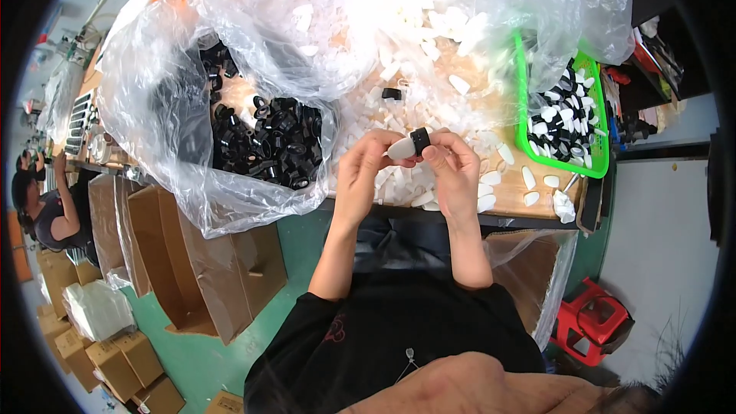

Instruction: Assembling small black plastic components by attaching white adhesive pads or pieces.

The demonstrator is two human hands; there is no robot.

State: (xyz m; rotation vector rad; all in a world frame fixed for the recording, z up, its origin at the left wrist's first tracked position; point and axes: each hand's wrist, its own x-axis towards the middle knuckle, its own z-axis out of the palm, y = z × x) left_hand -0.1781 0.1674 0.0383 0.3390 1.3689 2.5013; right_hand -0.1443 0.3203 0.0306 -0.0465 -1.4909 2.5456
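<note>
Between my two hands, above the near part of the table, a white oval plastic piece [401,149] meets a black ring-shaped part [420,139]. My left hand [366,165] pinches the white piece from its left side. On the other side, the fingers of my right hand [454,169] close around the black part. Whether the two pieces are joined cannot be made out. Under and around my hands lie many loose white pieces [399,184]. A single black part [392,94] rests among them a little farther off.
At left, a clear plastic bag [165,119] holds many black ring parts [268,138]. A green basket [524,119] at right contains mixed black and white pieces. Cardboard boxes [238,276] stand below left, a red stool [590,322] at lower right. Another person [57,207] works far left.
</note>
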